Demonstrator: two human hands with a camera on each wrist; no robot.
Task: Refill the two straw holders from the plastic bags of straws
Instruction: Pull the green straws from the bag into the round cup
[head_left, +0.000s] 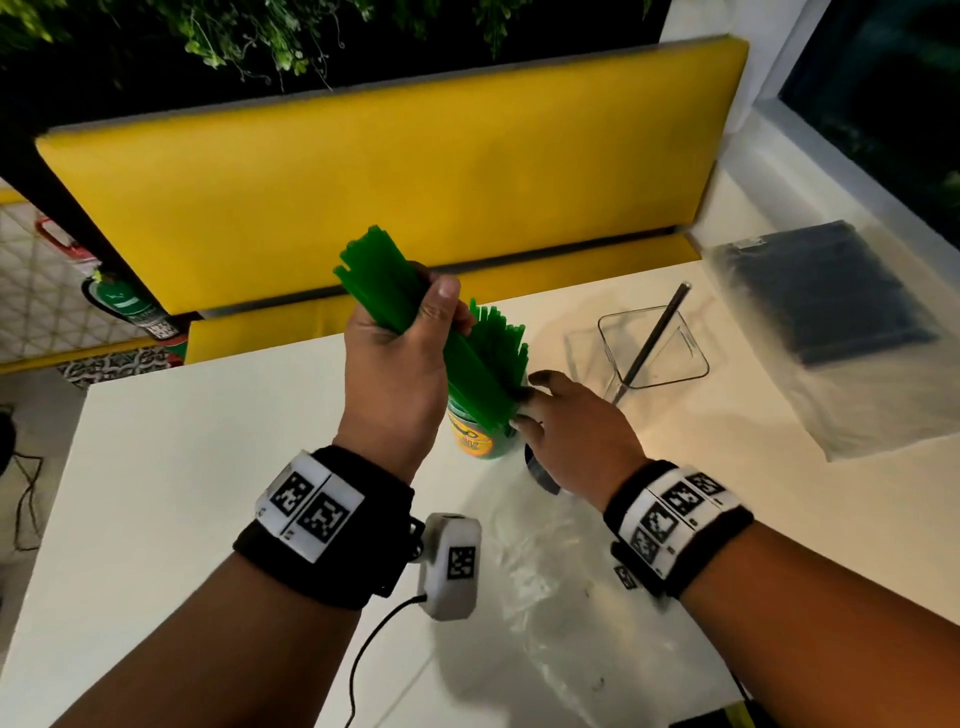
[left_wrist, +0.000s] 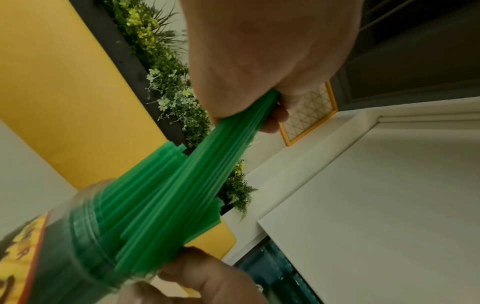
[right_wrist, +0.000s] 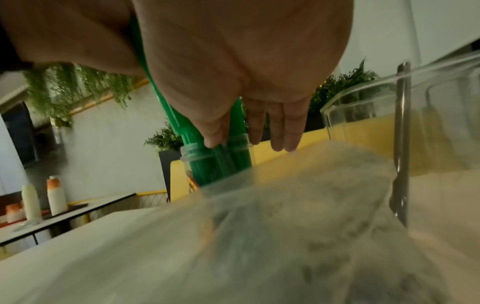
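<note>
My left hand (head_left: 400, 332) grips a bundle of green straws (head_left: 410, 306) whose lower ends slant into a round clear jar (head_left: 475, 434) with a yellow label, which holds more green straws. In the left wrist view the bundle (left_wrist: 207, 176) runs from my fist down into the jar mouth (left_wrist: 78, 226). My right hand (head_left: 561, 421) rests its straight fingers against the jar's rim, steadying it; the right wrist view shows those fingers (right_wrist: 275, 127) at the jar neck (right_wrist: 197, 152). A square clear holder (head_left: 660, 348) to the right contains one black straw (head_left: 654, 338).
A plastic bag of black straws (head_left: 826, 296) lies at the table's right. An empty crumpled clear bag (head_left: 561, 582) lies near me under my right wrist. A yellow bench back (head_left: 389, 176) stands behind the white table (head_left: 208, 467). A cable hangs from my left wrist camera.
</note>
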